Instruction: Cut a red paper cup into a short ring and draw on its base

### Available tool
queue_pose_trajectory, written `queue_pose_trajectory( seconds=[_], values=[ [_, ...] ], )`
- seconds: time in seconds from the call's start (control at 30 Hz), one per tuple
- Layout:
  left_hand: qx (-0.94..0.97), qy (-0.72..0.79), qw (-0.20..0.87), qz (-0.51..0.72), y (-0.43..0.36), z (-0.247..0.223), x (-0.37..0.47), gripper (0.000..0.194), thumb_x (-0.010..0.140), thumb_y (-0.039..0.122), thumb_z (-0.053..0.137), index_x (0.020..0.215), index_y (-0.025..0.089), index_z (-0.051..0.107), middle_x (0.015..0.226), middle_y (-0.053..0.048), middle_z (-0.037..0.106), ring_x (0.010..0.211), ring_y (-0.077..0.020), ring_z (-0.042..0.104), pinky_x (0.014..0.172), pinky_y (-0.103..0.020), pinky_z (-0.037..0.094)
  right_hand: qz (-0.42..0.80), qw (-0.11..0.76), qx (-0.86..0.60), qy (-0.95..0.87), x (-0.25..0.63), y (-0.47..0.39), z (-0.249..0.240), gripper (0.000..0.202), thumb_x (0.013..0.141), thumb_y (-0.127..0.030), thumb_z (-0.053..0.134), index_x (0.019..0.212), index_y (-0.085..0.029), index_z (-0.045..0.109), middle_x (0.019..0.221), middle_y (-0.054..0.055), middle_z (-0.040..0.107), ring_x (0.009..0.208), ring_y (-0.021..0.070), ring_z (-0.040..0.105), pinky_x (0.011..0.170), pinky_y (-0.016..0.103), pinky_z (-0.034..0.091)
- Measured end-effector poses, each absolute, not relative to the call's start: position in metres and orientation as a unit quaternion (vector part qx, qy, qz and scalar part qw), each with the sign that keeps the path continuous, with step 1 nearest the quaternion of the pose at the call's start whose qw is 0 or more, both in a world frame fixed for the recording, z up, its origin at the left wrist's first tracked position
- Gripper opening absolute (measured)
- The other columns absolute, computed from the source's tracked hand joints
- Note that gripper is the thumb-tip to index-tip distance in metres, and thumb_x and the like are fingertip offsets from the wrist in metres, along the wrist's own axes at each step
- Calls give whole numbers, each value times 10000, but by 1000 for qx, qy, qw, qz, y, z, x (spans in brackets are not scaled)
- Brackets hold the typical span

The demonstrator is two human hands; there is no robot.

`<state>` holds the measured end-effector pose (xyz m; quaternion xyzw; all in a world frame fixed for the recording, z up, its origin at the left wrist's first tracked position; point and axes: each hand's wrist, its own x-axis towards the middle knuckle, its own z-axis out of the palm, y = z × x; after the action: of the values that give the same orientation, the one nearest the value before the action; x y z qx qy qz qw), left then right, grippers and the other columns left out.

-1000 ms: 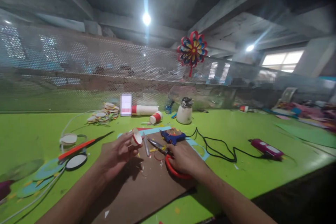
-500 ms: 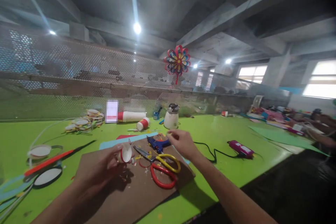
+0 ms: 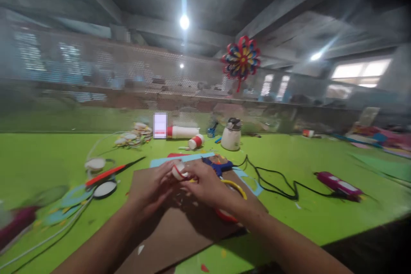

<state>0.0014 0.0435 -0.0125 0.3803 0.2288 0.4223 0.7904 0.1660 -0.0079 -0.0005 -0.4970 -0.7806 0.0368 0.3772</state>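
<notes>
A small white paper cup [image 3: 179, 171] with a red line round it is held up above the brown cardboard [image 3: 173, 239]. My left hand [image 3: 150, 188] grips it from the left with curled fingers. On its right side, the fingertips of my right hand [image 3: 205, 184] are closed against the cup; part of the cup is hidden by them. Just behind my right hand lies a blue glue gun [image 3: 221, 168]. Scissors with one yellow and one red handle [image 3: 236, 186] rest under my right wrist, their blades covered. Paper scraps lie scattered on the cardboard.
A red and white cup [image 3: 196, 141] lies on its side beside a long white roll [image 3: 184, 132] and a white pot [image 3: 231, 137]. A black cable leads to a purple tool [image 3: 340, 186]. At left are an orange-handled tool [image 3: 105, 175] and round pieces. A paper pinwheel [image 3: 243, 59] stands behind.
My right hand has come from beside the glue gun to the cup and now touches it. The cup has turned in my left hand. The whole view has swung left.
</notes>
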Motion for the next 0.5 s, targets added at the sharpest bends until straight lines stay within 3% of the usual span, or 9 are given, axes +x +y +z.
queue_pose_trajectory(
  seconds=[0.1,0.23,0.3,0.43,0.5],
  values=[
    [373,198,805,417,47,-19,5,190,804,261,715,919,113,683,847,-103,738,725,-182,694,703,-261,562,51,408,-469,-782,171,1,-9,103,785,-127,701,853,-199,727,821,25,592,786,170,539,709,290,410],
    [392,187,826,359,44,-23,9,243,860,338,647,953,120,700,830,-97,734,635,-165,665,619,-266,548,74,427,-432,-791,174,-5,-11,60,823,-160,693,786,-207,699,852,24,590,841,172,549,744,297,431],
    [407,185,827,342,38,-21,8,255,861,341,653,1012,140,697,904,-97,735,667,-158,670,635,-265,547,81,435,-415,-795,175,-11,-9,64,828,-171,694,778,-210,681,867,24,602,851,172,556,762,308,442],
    [424,172,814,359,30,-14,5,293,810,191,716,1100,185,669,999,-86,725,746,-137,680,693,-237,536,80,453,-402,-792,177,-19,-4,92,852,-156,658,778,-209,647,830,19,602,816,170,557,746,314,450],
    [423,171,811,367,30,-12,5,249,835,211,693,1081,181,670,1022,-88,719,778,-142,679,722,-252,542,71,450,-408,-791,178,-20,-3,70,860,-159,653,812,-209,658,836,22,590,825,173,551,743,313,448]
  ],
)
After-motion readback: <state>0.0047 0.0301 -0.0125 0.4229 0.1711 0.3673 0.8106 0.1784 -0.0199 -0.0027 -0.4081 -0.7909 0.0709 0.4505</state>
